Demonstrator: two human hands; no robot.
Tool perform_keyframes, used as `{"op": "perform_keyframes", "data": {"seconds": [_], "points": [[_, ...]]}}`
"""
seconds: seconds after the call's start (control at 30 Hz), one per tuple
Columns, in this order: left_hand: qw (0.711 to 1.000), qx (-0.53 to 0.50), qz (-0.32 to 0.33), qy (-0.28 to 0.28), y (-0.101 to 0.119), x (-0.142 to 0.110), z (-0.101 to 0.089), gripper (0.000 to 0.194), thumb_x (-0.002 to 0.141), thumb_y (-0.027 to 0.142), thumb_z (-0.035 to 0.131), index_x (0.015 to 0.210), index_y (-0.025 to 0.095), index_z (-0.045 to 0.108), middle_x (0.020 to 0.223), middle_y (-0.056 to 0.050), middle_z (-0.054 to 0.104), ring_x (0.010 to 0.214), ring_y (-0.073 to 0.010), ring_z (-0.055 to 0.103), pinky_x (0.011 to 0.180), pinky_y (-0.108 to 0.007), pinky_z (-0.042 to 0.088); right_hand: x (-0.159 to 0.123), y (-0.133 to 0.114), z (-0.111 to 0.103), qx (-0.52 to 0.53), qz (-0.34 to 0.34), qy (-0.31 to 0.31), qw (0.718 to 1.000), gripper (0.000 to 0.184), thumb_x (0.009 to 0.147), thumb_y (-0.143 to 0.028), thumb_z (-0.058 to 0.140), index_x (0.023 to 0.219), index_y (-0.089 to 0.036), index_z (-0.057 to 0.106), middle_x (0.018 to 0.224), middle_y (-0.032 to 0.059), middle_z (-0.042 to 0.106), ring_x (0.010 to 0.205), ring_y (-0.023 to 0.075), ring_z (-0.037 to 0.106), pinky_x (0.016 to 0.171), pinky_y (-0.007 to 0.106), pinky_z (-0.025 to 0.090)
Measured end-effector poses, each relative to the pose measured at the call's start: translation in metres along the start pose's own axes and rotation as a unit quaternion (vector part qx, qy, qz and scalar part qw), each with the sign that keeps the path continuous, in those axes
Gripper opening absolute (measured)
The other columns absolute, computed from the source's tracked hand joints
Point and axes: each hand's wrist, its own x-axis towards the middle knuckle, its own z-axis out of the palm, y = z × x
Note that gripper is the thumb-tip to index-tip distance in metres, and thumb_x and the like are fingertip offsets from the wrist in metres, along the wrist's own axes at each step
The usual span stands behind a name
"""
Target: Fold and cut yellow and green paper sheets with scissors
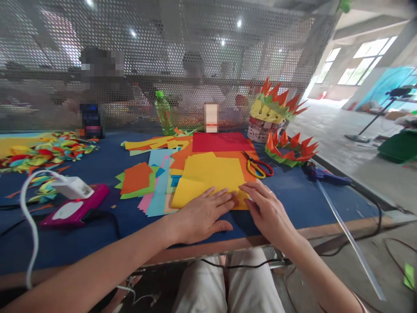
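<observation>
A yellow sheet of paper (213, 171) lies on the blue-covered table in front of me, on top of other coloured sheets. My left hand (205, 215) rests flat on its lower edge, fingers stretched out and thumb apart. At the lower right corner of the sheet is my right hand (269, 206); its bent fingertips touch the paper, with a gap between thumb and forefinger. Just beyond that hand, scissors (260, 168) with red and yellow handles lie on orange paper (184, 157). A red sheet (220, 142) lies behind the yellow one.
Orange and green squares (135, 180) lie left, near a white charger (73, 188) in a magenta power strip (97, 199). Small folded pieces (48, 150) pile farther left. Rightward are a paper crown (293, 152), a blue glue gun (330, 176) and a glue stick (350, 239). A green bottle (163, 114) stands behind.
</observation>
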Motion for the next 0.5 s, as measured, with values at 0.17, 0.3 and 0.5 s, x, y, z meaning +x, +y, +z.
{"op": "perform_keyframes", "data": {"seconds": [0.17, 0.3, 0.5], "points": [[1.0, -0.004, -0.006, 0.001, 0.001, -0.001, -0.001, 0.069, 0.101, 0.06, 0.034, 0.155, 0.016, 0.036, 0.164, -0.011, 0.026, 0.154, -0.0288, 0.02, 0.125, -0.05, 0.014, -0.002, 0.006, 0.001, 0.06, -0.027, -0.072, 0.995, 0.041, 0.098, -0.009, 0.042, 0.135, -0.015, 0.06, 0.135, 0.0114, 0.066, 0.124, 0.0224, 0.062, 0.105, 0.039, 0.051], [0.999, -0.033, 0.005, 0.014, -0.003, -0.001, -0.003, 0.064, 0.103, 0.056, 0.035, 0.154, 0.018, 0.037, 0.163, -0.01, 0.031, 0.153, -0.0255, 0.024, 0.125, -0.048, 0.017, 0.001, 0.01, -0.002, 0.058, -0.024, -0.09, 0.994, 0.042, 0.096, -0.008, 0.047, 0.134, -0.015, 0.063, 0.134, 0.0098, 0.068, 0.121, 0.0228, 0.065, 0.105, 0.039, 0.052], [0.994, -0.031, -0.074, 0.074, -0.023, -0.004, -0.007, 0.056, 0.106, 0.046, 0.032, 0.151, 0.014, 0.043, 0.16, -0.013, 0.039, 0.15, -0.0224, 0.031, 0.124, -0.041, 0.024, 0.004, 0.005, -0.007, 0.063, -0.017, -0.086, 0.994, 0.036, 0.097, -0.01, 0.047, 0.124, -0.019, 0.07, 0.13, 0.0076, 0.071, 0.117, 0.0227, 0.068, 0.102, 0.04, 0.055]]}}
